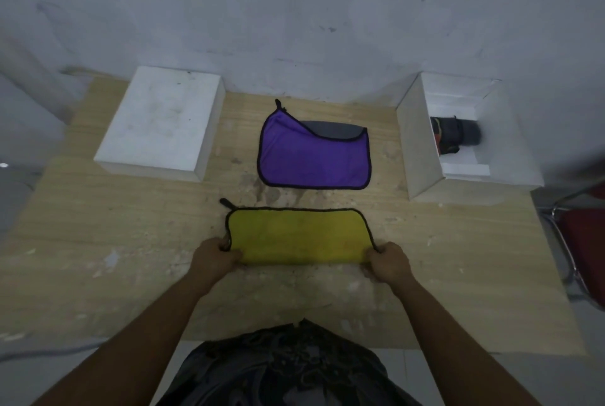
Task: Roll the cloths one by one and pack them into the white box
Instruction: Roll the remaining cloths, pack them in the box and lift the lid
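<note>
Both hands grip the near edge of the yellow cloth: the left hand is closed on its near left corner, the right hand on its near right corner. It lies flat on the wooden bench. Beyond it lies a purple cloth, one corner turned back showing grey. To the right stands the open white box with dark rolled cloths inside; its white lid rests far left.

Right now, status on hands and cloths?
Left hand and right hand gripping yellow cloth near edge. Purple cloth waiting. White box open, one roll inside. Nothing blocking.
</note>
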Action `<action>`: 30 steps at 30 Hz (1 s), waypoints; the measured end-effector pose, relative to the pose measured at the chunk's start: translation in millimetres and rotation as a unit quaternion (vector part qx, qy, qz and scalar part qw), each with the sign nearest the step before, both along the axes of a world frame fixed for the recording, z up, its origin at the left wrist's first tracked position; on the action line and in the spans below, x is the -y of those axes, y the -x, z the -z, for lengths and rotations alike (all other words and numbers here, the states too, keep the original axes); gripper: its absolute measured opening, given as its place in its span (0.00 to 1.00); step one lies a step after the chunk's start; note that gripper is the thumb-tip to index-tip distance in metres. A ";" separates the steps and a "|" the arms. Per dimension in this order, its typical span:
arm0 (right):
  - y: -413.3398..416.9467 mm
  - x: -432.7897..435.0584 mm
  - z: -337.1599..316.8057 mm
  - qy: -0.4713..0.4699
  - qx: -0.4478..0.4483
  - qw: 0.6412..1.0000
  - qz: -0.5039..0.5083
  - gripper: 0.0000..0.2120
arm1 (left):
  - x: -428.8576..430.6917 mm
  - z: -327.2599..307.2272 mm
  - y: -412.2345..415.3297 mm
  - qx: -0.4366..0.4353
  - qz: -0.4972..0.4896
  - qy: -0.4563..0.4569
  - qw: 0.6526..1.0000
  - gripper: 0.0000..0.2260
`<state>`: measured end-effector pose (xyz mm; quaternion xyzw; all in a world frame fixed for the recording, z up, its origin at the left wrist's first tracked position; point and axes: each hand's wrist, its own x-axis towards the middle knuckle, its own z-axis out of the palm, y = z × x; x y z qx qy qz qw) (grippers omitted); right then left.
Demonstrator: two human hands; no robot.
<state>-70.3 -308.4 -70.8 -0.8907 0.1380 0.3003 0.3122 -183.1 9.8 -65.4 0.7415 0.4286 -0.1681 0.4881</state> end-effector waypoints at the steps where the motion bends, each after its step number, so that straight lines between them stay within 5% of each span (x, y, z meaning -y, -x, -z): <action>1: 0.9 2.0 0.1 -0.049 -0.012 0.998 0.037 0.11 | -1.6 -2.3 0.1 0.013 -0.047 0.043 0.998 0.10; 2: 2.2 4.2 -0.9 -0.094 -0.021 0.993 0.072 0.06 | -2.8 -5.2 0.8 0.026 -0.081 0.083 0.993 0.11; 4: 5.4 11.8 -1.2 -0.148 -0.038 0.982 0.108 0.10 | -4.7 -11.5 3.3 0.035 -0.104 0.142 0.984 0.12; 8: 13.5 24.0 -13.3 -0.207 -0.100 0.971 0.070 0.03 | -11.6 -12.1 11.3 0.055 -0.062 0.147 0.986 0.07; 14: 8.2 32.0 -15.9 -0.229 -0.164 0.959 0.023 0.14 | -24.4 -12.7 9.8 0.070 -0.048 0.123 0.989 0.01; 18: -1.9 32.5 -11.6 -0.204 -0.081 0.973 -0.063 0.10 | -26.0 -18.4 -0.6 0.056 -0.074 0.177 0.980 0.07; 24: -16.2 15.0 -7.4 -0.187 0.032 0.981 -0.027 0.03 | -36.8 -16.4 -16.7 0.036 -0.076 0.265 0.961 0.21; 30: -23.5 2.8 5.1 -0.091 0.119 0.989 0.004 0.10 | -39.1 -8.6 -31.1 0.036 -0.074 0.142 0.986 0.18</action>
